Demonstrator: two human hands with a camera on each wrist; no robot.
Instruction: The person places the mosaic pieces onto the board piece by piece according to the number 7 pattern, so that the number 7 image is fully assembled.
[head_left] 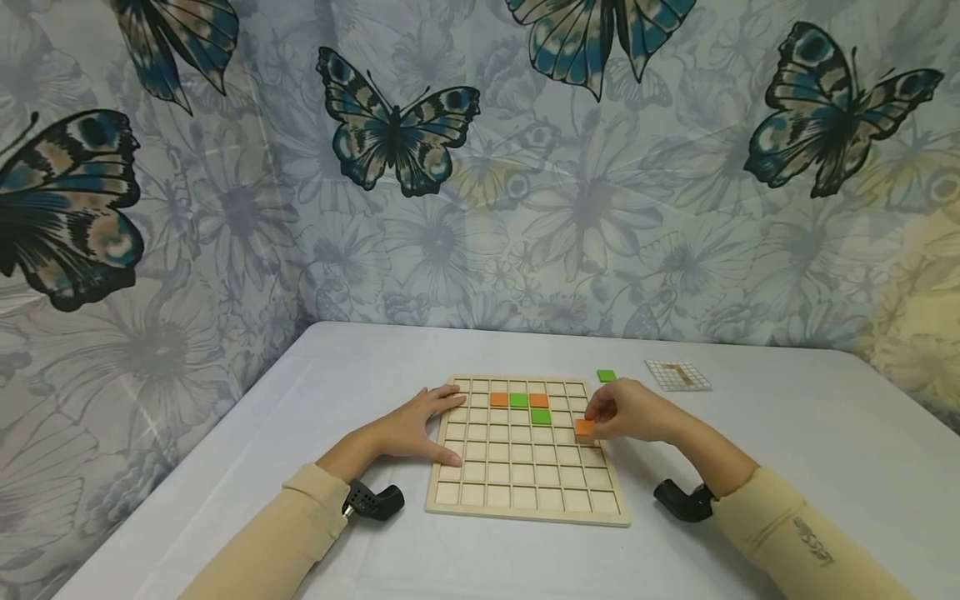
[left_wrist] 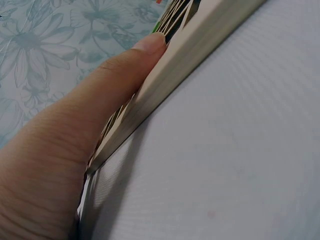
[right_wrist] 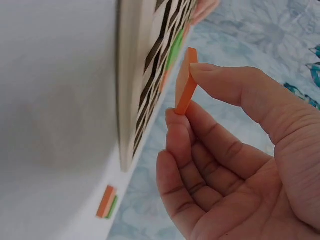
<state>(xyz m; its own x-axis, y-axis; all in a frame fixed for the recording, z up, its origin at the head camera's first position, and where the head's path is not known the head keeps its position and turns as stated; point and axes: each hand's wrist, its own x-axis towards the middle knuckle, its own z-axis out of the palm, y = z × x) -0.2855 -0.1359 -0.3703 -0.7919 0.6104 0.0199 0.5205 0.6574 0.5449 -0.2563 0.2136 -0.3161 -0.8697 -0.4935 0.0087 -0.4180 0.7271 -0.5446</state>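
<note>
A wooden grid board (head_left: 525, 514) lies on the table. Across its upper rows sit orange tiles (head_left: 498, 400) and green tiles (head_left: 518, 400), with one more green tile (head_left: 541, 417) a row lower. My left hand (head_left: 405, 427) rests at the board's left edge, fingers spread; in the left wrist view the thumb (left_wrist: 115, 70) lies over the rim. Between thumb and fingertips, my right hand (head_left: 633, 410) pinches an orange square tile (right_wrist: 186, 85) above the board's right side. The right wrist view shows this tile tilted, clear of the grid.
Beyond the board's far right corner lies a loose green tile (head_left: 606, 376). A small gridded card (head_left: 686, 379) with a brownish pattern is farther right. The right wrist view shows a loose orange tile (right_wrist: 105, 201) beside green. A butterfly-print curtain (head_left: 450, 250) hangs behind the white table (head_left: 390, 558).
</note>
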